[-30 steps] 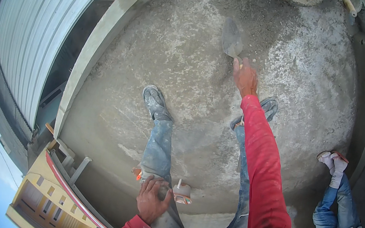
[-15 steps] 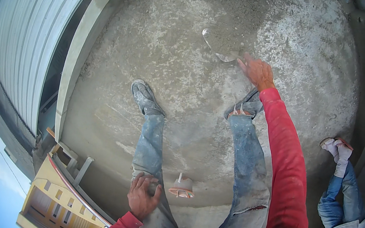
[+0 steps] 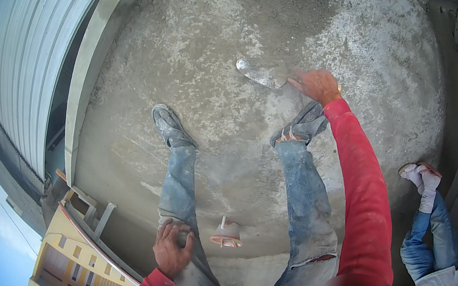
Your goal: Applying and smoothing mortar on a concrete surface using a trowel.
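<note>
My right hand (image 3: pixel 317 86) is closed around the grip of a trowel, and the fingers hide most of that grip. The trowel's shiny rounded metal blade (image 3: pixel 263 75) points left and lies on or just above the rough grey concrete surface (image 3: pixel 224 136). Mortar-coloured smears cover the blade's end nearest the hand. My left hand (image 3: pixel 172 249) rests on my left knee, fingers apart and bent over the worn denim. It holds no tool.
A small bucket-like container (image 3: pixel 227 234) with an orange rim sits between my legs. A low concrete edge (image 3: pixel 85 72) runs along the left, beside a corrugated metal sheet (image 3: pixel 29 45). Another person's legs (image 3: pixel 434 226) are at the right. A yellow building (image 3: pixel 63 260) shows lower left.
The trowel has shifted slightly left and down with my right hand, and its blade now shows more shiny metal. My left hand stays on the knee. The whole view has shifted a little.
</note>
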A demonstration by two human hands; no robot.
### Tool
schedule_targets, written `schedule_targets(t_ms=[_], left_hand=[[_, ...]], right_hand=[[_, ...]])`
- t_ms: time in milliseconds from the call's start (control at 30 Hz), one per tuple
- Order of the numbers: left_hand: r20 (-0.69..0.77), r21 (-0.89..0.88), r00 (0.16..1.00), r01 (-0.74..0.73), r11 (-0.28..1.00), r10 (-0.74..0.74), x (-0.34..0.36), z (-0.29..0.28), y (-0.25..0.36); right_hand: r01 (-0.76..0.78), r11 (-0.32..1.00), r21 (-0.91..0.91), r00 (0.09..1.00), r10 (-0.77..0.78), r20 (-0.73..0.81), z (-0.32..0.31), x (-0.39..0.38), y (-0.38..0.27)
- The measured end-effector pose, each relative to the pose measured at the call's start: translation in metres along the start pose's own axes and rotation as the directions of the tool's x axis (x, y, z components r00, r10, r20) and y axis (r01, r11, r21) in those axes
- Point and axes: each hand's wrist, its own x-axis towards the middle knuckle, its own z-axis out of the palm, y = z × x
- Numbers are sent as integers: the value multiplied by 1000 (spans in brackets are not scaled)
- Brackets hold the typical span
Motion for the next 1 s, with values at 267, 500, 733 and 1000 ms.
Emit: schedule_targets(t_ms=[267, 500, 733, 1000], left_hand=[[16, 65, 999, 28, 997, -29, 2, 6, 6], [57, 55, 997, 51, 997, -54, 10, 4, 20], [-7, 109, 999, 34, 993, -33, 6, 11, 17], [3, 70, 998, 57, 996, -57, 11, 8, 21]], right_hand=[[-20, 995, 94, 993, 9, 119, 5, -42, -35], [109, 994, -5, 994, -109, -10, -3, -15, 31], [41, 999, 28, 998, -39, -59, -10, -33, -7], [0, 997, -76, 1000, 0, 1, -7, -12, 29]])
